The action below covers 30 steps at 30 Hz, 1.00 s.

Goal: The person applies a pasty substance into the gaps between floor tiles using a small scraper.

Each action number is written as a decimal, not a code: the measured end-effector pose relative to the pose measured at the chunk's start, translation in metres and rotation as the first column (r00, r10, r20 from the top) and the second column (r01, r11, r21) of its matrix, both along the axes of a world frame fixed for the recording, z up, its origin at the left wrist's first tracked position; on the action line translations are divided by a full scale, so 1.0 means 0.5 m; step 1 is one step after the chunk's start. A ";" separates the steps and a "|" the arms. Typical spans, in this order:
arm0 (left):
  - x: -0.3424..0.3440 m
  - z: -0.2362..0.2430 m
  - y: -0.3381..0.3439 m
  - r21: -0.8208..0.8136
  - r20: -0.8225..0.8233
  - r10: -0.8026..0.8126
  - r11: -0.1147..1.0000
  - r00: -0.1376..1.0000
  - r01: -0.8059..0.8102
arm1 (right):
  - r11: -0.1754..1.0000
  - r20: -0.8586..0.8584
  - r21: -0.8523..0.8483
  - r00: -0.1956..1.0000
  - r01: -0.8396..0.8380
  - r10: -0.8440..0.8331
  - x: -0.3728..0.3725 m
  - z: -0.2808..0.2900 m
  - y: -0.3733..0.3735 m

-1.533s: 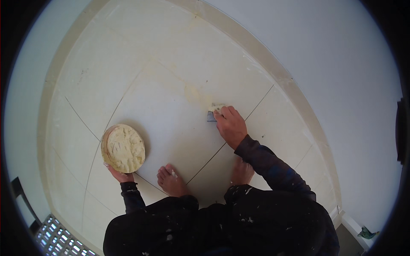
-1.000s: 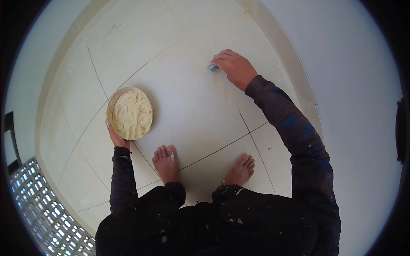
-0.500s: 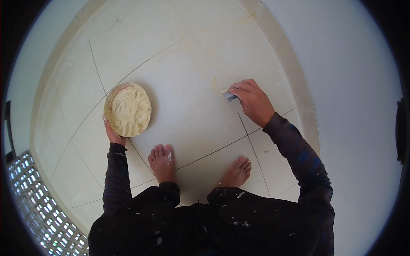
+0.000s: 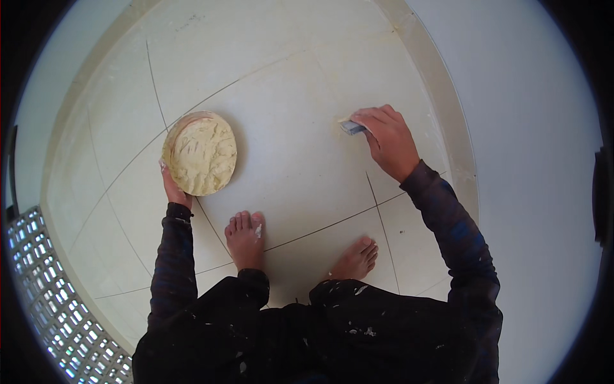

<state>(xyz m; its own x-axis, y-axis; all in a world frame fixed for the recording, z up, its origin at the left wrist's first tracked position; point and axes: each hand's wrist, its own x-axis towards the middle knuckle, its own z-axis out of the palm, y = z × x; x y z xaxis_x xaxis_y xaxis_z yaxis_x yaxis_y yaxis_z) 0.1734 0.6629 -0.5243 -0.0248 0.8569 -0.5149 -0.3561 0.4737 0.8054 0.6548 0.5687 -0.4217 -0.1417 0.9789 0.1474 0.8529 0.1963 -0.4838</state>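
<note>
My left hand holds a round, shallow tub from its lower left side. Pale yellow paste fills much of the tub, its surface rough and smeared. Most of my left fingers are hidden under and behind the tub. Over on the right, my right hand pinches a small grey-blue scraper blade with pale paste along its edge. The blade is close to the tiled floor, beside a yellowish smear; I cannot tell whether it touches. My right fingertips are partly hidden by the hand.
Dark joint lines divide the pale tiles, and some joints look filled. My bare feet stand below the tub and the blade. A white wall with a beige skirting rises on the right. A perforated lattice panel lies at the lower left.
My right hand has shifted slightly away from me and to the right with the scraper. The tub appears a little higher and farther right, while the view itself has also shifted slightly.
</note>
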 end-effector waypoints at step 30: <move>-0.004 -0.002 0.002 -0.003 -0.059 0.007 1.000 0.998 -0.007 | 0.981 0.196 -0.192 0.979 -0.021 0.059 -0.012 0.016 -0.364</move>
